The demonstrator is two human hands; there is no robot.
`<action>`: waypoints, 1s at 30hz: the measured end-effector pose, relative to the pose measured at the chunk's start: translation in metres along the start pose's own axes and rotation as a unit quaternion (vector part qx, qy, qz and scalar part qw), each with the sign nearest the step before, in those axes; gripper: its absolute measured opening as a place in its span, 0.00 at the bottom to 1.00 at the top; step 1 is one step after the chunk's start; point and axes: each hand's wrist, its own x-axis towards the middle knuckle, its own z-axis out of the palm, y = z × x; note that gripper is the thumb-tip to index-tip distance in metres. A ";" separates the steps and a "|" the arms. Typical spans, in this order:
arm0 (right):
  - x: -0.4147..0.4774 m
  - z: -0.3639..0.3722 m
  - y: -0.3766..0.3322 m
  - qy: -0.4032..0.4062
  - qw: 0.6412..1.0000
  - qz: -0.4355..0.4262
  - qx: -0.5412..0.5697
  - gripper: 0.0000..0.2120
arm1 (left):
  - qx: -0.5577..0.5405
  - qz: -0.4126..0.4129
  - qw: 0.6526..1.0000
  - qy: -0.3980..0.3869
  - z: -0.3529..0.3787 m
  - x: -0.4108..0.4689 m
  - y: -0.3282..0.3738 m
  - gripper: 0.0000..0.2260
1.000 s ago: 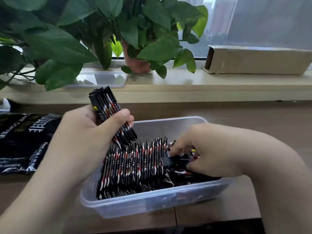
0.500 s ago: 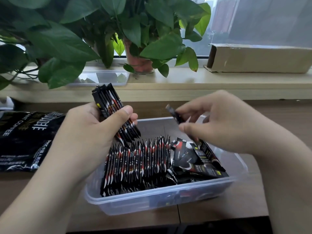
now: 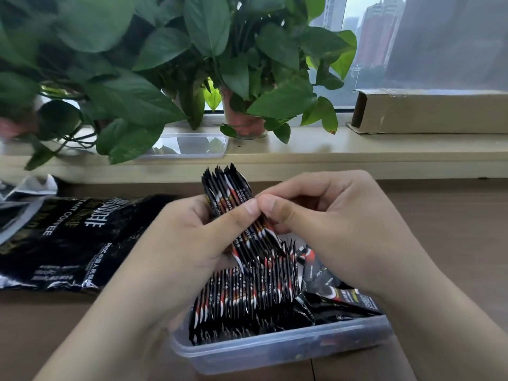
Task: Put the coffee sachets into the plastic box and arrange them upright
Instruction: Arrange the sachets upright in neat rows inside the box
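Note:
A clear plastic box (image 3: 275, 350) stands on the wooden table in front of me. Inside it, a row of black and red coffee sachets (image 3: 242, 295) stands on edge at the left, and loose sachets (image 3: 330, 290) lie flat at the right. My left hand (image 3: 192, 237) grips a fanned bundle of sachets (image 3: 228, 191) above the box. My right hand (image 3: 324, 224) is against the right side of that bundle, its thumb and fingers pinching a sachet onto it beside my left thumb.
A large black instant-coffee bag (image 3: 68, 237) lies on the table at the left. On the sill behind stand potted plants (image 3: 244, 122), a clear plastic lid (image 3: 189, 145) and a long cardboard box (image 3: 431, 111).
My right hand lifted one sachet out of the box and brought it left to the bundle. My left hand with the bundle shifted toward the middle.

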 end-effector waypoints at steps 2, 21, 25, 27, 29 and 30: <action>0.000 0.000 0.000 -0.019 0.999 -0.016 -0.043 0.04 | -0.004 0.003 1.000 0.007 0.001 0.000 -0.001 0.11; 0.010 -0.040 0.036 -0.244 0.831 0.045 -0.497 0.27 | 0.099 0.026 0.993 0.060 -0.009 0.019 -0.025 0.08; 0.009 -0.038 0.039 -0.282 0.810 0.039 -0.513 0.30 | 0.110 0.031 0.992 0.061 -0.008 0.018 -0.024 0.07; 0.009 -0.037 0.040 -0.289 0.810 0.033 -0.510 0.31 | 0.126 0.036 0.990 0.060 -0.008 0.017 -0.023 0.09; 0.010 -0.038 0.040 -0.293 0.823 0.041 -0.485 0.34 | 0.109 0.030 0.991 0.073 -0.005 0.015 -0.022 0.09; 0.010 -0.038 0.039 -0.297 0.828 0.045 -0.473 0.36 | 0.100 0.026 0.992 0.077 -0.003 0.013 -0.020 0.08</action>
